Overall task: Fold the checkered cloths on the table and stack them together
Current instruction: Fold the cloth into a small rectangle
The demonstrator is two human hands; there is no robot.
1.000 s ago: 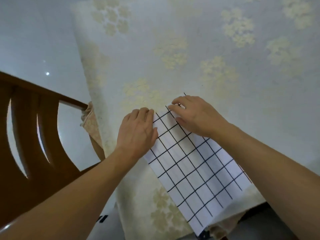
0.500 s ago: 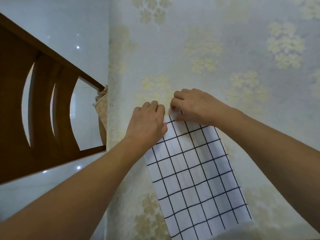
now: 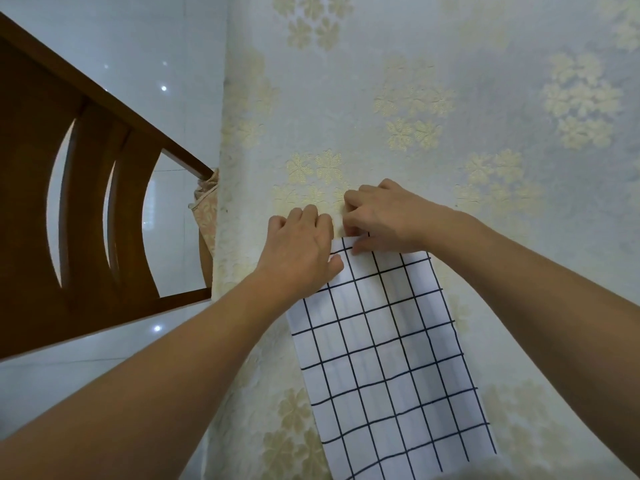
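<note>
A white cloth with a black grid (image 3: 388, 362) lies as a long folded strip on the table, running from my hands down to the near edge. My left hand (image 3: 299, 251) lies over its far left corner with curled fingers, thumb on the cloth. My right hand (image 3: 384, 216) is at the far edge, fingers bent down and pinching the cloth's far corner. The far edge under both hands is hidden. Only this one checkered cloth is in view.
The table carries a pale tablecloth with cream flower patterns (image 3: 450, 116); its left edge drops off near my left hand. A brown wooden chair back (image 3: 86, 209) stands to the left over a glossy white tile floor (image 3: 121, 36).
The view has swung, so the cloth now lies nearly straight toward me. Both hands stayed at the cloth's far end, drawing closer together over its far edge.
</note>
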